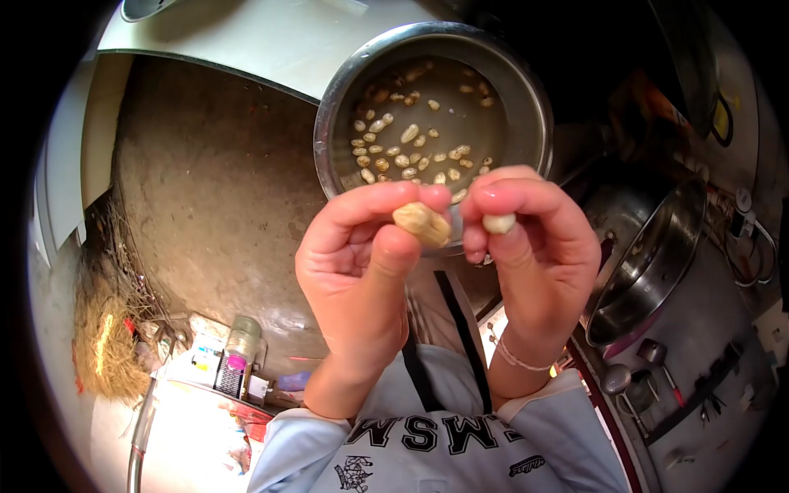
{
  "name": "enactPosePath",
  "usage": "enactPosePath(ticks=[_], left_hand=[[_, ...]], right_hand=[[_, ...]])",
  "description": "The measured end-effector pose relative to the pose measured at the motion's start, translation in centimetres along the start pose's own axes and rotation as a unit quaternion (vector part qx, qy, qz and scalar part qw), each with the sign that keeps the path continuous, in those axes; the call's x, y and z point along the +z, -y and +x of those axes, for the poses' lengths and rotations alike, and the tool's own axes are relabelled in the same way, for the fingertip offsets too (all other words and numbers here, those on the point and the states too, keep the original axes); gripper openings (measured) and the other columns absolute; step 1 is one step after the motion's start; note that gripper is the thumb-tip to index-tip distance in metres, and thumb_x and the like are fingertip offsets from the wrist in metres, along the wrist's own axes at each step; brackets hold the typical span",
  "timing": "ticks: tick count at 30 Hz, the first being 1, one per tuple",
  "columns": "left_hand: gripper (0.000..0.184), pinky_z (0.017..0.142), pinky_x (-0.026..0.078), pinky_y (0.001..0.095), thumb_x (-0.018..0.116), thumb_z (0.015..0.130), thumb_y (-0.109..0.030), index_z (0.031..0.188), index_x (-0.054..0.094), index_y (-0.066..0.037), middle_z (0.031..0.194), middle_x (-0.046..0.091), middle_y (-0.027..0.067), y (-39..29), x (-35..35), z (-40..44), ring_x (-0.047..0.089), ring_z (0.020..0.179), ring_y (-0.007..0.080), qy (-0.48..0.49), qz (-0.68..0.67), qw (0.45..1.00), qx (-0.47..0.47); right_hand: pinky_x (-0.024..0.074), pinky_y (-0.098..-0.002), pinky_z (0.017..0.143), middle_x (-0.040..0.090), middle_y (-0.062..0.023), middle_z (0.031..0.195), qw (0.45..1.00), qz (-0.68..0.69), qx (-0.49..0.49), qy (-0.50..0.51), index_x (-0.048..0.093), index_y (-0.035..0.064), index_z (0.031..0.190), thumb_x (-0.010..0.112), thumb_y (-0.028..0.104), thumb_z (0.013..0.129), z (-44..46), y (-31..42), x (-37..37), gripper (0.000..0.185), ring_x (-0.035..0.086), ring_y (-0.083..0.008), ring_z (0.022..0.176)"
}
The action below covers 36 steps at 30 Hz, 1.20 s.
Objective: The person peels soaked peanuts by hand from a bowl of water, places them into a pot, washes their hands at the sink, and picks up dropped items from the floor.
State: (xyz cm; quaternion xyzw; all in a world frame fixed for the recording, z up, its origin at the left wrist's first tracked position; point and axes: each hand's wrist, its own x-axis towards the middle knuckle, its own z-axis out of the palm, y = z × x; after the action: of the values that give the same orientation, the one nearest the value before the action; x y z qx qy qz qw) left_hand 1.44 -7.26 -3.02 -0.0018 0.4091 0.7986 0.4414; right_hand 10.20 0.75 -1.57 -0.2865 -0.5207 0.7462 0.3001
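Between the thumb and fingers of my left hand [349, 267] is a tan peanut in its shell [421, 223]. My right hand [542, 226] pinches a small, pale, rounded piece [499, 223], which looks like a peanut kernel; the fingers hide part of it. Both hands are close together, fingertips almost meeting, in front of the near rim of a metal pot [323, 135]. In the pot, many peanuts [410, 133] lie in murky water. My hands cover part of the pot's near side.
A pale countertop [246, 37] borders the pot at the upper left. To the right, a large metal pan [649, 263] stands tilted, with a ladle [616, 380] and other utensils below it. A jar [243, 338] and a straw bundle [107, 345] are at the lower left.
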Motion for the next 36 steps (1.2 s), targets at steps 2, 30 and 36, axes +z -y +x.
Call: enactPosePath(ticks=[2,30,36], left_hand=[[0.029,0.076,0.046,0.0280,0.060,0.078,-0.014,0.098,0.049,0.004,0.093,0.058,0.0162,-0.1,0.1,-0.1,0.057,0.085,0.0186,-0.001,-0.002,1.000,-0.002],[0.027,0.069,0.048,0.0254,0.063,0.074,-0.007,0.095,0.052,0.007,0.087,0.058,0.0126,-0.4,0.1,-0.1,0.058,0.081,0.0166,0.031,-0.013,0.999,-0.017],[0.026,0.069,0.049,0.0255,0.062,0.075,-0.007,0.095,0.053,0.007,0.088,0.058,0.0132,-0.1,-0.2,0.0,0.058,0.080,0.0173,0.027,-0.002,1.000,0.015]], right_hand=[[0.0444,-0.0220,0.071,0.053,-0.0116,0.094,0.998,0.046,0.030,-0.023,0.047,-0.0062,0.102,0.047,-0.003,0.080,-0.4,0.2,0.4,0.021,0.053,-0.0127,0.081],[0.0432,-0.0221,0.064,0.053,-0.0133,0.084,0.965,-0.247,-0.082,-0.035,0.056,-0.0009,0.079,0.064,-0.006,0.058,-0.3,1.4,0.9,0.023,0.052,-0.0161,0.073],[0.0464,-0.0228,0.061,0.055,-0.0136,0.081,0.947,-0.291,-0.128,-0.041,0.057,-0.0005,0.078,0.063,-0.007,0.058,0.0,1.4,1.3,0.022,0.054,-0.0163,0.070]])
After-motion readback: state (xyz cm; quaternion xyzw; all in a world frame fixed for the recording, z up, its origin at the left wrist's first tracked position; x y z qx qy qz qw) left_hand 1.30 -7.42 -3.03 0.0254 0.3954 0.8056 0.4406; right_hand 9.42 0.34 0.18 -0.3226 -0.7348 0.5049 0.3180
